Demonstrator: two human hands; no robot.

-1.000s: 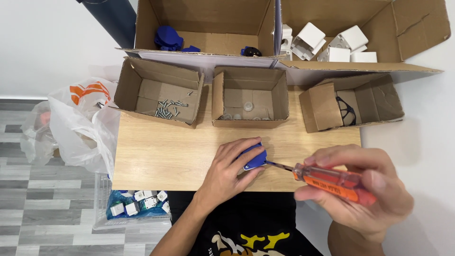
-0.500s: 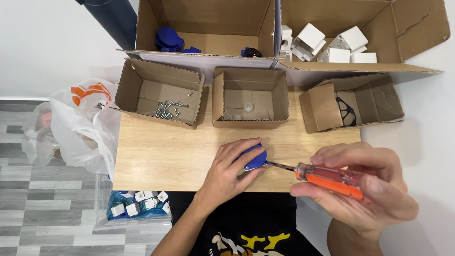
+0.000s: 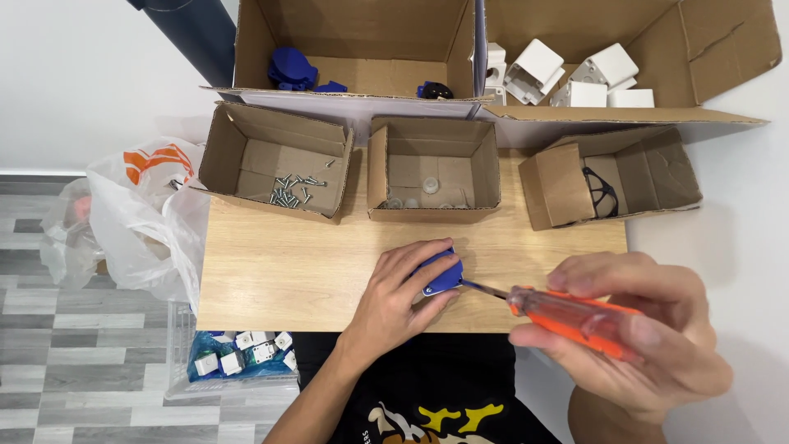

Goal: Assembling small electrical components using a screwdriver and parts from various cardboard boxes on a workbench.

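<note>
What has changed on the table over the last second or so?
Very little. The right hand has shifted slightly on the orange screwdriver, whose tip stays at the blue part. The left hand still holds that part on the wooden table. The boxes are unmoved.

The bench [image 3: 288, 279] is pale wood-grain laminate, smooth and matt. The blue part [image 3: 442, 275] under the left hand [image 3: 403, 292] is glossy plastic. The screwdriver [image 3: 567, 316] in the right hand [image 3: 641, 345] has a translucent orange plastic handle and a bare metal shaft. At 12 o'clock sit boxes [image 3: 431, 168] of matt brown corrugated cardboard; the screws [image 3: 292, 191] in one are shiny metal. At 9 o'clock the bag [image 3: 140, 222] is thin, crinkled, glossy plastic film.
</note>
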